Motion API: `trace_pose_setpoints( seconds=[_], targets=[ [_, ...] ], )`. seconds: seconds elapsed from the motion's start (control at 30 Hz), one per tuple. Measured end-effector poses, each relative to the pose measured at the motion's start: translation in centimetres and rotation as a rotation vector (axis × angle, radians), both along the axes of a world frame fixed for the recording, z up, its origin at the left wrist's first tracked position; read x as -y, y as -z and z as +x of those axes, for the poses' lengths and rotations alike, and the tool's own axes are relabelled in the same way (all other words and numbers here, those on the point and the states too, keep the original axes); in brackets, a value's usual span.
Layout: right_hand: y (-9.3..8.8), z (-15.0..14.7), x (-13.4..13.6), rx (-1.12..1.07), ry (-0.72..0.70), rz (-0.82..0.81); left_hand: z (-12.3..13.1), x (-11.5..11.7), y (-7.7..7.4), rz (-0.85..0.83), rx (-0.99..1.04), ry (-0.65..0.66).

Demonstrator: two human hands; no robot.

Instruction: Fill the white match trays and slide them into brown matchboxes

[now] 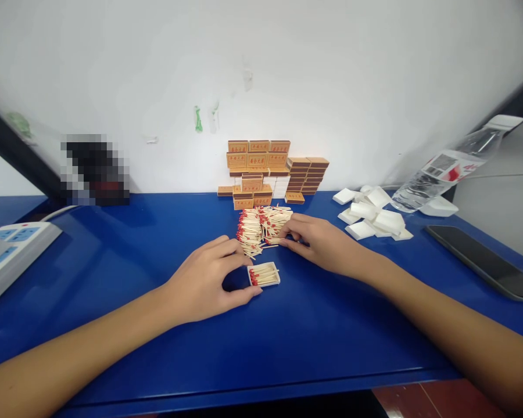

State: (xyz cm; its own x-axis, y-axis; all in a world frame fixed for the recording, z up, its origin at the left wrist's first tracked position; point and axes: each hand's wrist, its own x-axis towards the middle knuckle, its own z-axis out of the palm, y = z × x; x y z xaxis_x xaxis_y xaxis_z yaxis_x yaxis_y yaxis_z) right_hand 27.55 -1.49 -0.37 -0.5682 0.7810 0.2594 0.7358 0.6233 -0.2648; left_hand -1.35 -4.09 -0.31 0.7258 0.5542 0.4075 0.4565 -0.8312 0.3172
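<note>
On the blue desk [287,348], the left hand [204,281] is lightly closed; the right hand [316,241], its grip unclear, is set at the right of the heap of red-headed wooden matches [248,228]. Nearer, the rectangular white cardboard tray [270,284] gripped by the left should be steadied, heads leftward.

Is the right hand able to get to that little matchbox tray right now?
Probably yes: only bare blue tabletop seems to lie between the right hand and the open matchbox tray, and the left hand is at the tray's left end.
</note>
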Motion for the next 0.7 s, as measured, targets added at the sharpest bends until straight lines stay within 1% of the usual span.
trace_pose_setpoints(
  seconds=[0.17,0.4,0.57,0.7],
  targets=[
    [-0.5,-0.4,0.4,0.049,-0.003,-0.031,-0.1,0.1,0.0,0.0,0.0,-0.003],
    [-0.7,0.2,0.3,0.111,-0.039,0.009,-0.2,0.1,0.1,0.004,0.007,0.0],
    [-1.5,0.7,0.6,0.074,-0.037,0.028,-0.2,-0.1,0.2,0.015,0.003,-0.011],
    [-2.3,0.1,1.5,0.016,-0.077,0.026,-0.2,-0.3,0.1,0.013,0.002,-0.03]
  ],
)
